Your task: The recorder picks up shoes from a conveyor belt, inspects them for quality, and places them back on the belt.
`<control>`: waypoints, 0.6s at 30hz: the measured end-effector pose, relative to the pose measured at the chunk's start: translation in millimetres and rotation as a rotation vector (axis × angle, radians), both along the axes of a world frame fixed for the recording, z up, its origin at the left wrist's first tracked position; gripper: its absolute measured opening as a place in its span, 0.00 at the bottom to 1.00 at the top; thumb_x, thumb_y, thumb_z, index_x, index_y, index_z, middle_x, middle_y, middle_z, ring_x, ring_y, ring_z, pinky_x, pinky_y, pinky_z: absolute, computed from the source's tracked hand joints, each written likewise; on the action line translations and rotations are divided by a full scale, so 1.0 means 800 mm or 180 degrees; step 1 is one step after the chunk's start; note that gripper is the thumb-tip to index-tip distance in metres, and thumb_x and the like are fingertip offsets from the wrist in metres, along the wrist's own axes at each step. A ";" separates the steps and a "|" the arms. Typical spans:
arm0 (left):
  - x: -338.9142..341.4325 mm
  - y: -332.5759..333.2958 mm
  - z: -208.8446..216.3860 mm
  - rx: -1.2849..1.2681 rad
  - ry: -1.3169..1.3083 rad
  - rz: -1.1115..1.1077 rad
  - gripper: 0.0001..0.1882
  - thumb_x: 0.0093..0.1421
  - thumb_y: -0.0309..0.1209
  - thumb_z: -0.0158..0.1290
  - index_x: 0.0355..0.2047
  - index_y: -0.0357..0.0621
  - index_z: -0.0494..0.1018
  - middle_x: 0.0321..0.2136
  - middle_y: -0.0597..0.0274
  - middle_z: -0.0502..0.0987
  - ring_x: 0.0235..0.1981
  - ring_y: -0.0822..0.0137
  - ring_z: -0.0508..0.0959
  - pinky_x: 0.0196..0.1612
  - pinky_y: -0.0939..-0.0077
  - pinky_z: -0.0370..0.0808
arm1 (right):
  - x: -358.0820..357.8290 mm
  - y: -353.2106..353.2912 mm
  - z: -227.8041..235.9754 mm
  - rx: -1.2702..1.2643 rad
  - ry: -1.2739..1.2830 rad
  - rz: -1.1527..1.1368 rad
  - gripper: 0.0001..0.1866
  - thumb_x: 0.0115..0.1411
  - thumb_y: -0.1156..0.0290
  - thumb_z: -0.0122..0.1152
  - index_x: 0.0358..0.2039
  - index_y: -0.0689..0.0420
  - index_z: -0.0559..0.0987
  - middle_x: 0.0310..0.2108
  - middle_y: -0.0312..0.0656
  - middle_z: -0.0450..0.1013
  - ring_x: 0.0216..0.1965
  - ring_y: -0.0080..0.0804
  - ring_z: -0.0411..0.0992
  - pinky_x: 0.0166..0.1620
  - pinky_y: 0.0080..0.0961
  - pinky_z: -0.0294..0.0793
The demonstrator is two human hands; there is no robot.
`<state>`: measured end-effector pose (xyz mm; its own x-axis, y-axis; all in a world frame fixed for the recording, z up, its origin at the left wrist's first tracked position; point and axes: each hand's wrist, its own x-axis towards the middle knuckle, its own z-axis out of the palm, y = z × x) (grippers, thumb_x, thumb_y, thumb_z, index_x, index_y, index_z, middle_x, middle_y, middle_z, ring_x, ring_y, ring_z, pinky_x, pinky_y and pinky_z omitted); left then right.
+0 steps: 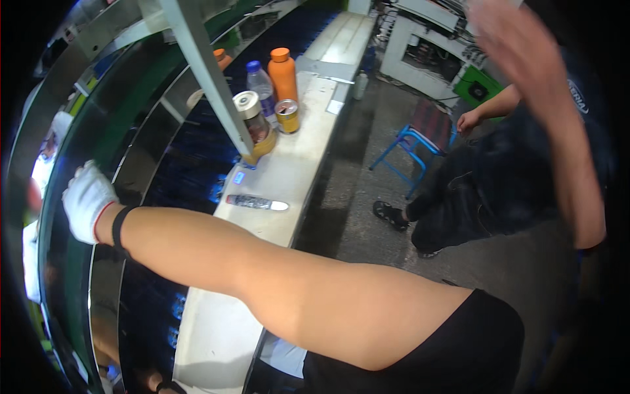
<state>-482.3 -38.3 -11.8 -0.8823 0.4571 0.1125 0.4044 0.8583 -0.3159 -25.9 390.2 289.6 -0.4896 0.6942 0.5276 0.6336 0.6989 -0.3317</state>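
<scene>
item: green belt (pixel 72 282), long, at far left, beside a metal rail (pixel 133 164).
item: pale counter (pixel 275 172), running up the middle of my view.
item: co-worker (pixel 518 177), in dark clothes, right of the counter.
item: stool (pixel 430 125), blue frame, striped seat, next to the co-worker.
item: right hand (pixel 90 202), white glove, black wristband, at the belt and rail; fingers look bent, but i cannot tell whether it grips anything.
item: left hand (pixel 154 381), cut off by the lower edge; i cannot tell its state.
item: orange bottle (pixel 283 77), upright on the counter.
item: clear bottle (pixel 260 85), blue cap, just beside it.
item: jar (pixel 248 105), pale lid, nearer me.
item: can (pixel 287 118), yellow, right of the jar.
item: slim patterned packet (pixel 252 202), lying flat beyond the right forearm.
</scene>
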 end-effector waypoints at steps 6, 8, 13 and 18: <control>0.082 0.023 0.031 -0.0302 0.0424 -0.1151 0.50 0.66 0.59 0.64 0.74 0.32 0.67 0.75 0.37 0.67 0.75 0.46 0.70 0.76 0.57 0.68 | 0.030 -0.004 0.015 -0.0043 0.0115 0.0033 0.17 0.62 0.61 0.61 0.43 0.53 0.92 0.45 0.51 0.87 0.52 0.48 0.84 0.57 0.45 0.77; 0.136 0.036 0.069 0.0810 0.0020 -0.1247 0.49 0.59 0.52 0.71 0.69 0.27 0.71 0.65 0.31 0.77 0.65 0.39 0.79 0.67 0.53 0.77 | 0.037 -0.003 0.019 0.0031 -0.0082 -0.0096 0.16 0.60 0.60 0.61 0.39 0.53 0.93 0.42 0.51 0.88 0.48 0.46 0.87 0.51 0.43 0.83; 0.304 0.070 0.181 0.1211 -0.0868 -0.3443 0.33 0.45 0.36 0.79 0.51 0.44 0.79 0.49 0.49 0.84 0.52 0.40 0.83 0.55 0.52 0.82 | 0.041 -0.002 0.032 -0.0256 -0.0577 0.0009 0.27 0.63 0.48 0.62 0.49 0.56 0.91 0.52 0.56 0.85 0.57 0.52 0.83 0.61 0.45 0.82; 0.449 0.083 0.211 0.0546 -0.0677 -0.4732 0.32 0.55 0.37 0.72 0.61 0.54 0.77 0.57 0.60 0.80 0.63 0.55 0.79 0.66 0.57 0.76 | 0.035 -0.001 0.039 -0.0299 -0.1012 -0.0121 0.35 0.66 0.41 0.59 0.62 0.56 0.84 0.66 0.52 0.78 0.70 0.50 0.73 0.70 0.47 0.73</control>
<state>-123.2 27.8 156.7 0.3513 0.9170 0.1891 0.9362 -0.3415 -0.0829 2.0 389.4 321.0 -0.5924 0.7534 0.2854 0.7407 0.6487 -0.1749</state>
